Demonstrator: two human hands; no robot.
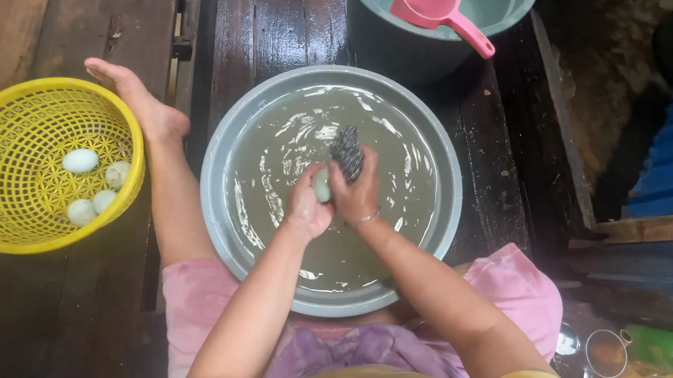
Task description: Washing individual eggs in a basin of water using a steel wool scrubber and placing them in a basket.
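We hold a small pale egg (321, 186) in our left hand (305, 204), fingers wrapped snugly round it so only its upper end shows. Our right hand (358, 194) is closed on a dark, wiry metal scouring pad (347, 152) and presses it against the egg's far side; the two hands meet right at the egg, which likely keeps it steady against the rub. Both grips sit just above the murky, foam-streaked water in a wide round grey plastic basin (223, 139), probably so that drips and grit fall back into it. A thin bangle (366, 218) circles the right wrist.

Beyond the grip, past the basin's far rim, stands a grey-green tub (407, 49) with a pink plastic scoop (437, 8) resting in it. Well off to the left of the grip, past our bare leg (162, 178), a yellow latticed plastic basket (8, 216) sits on the dark wooden planks (269, 21) and holds four more pale eggs (81, 161), kept apart from the wash water.
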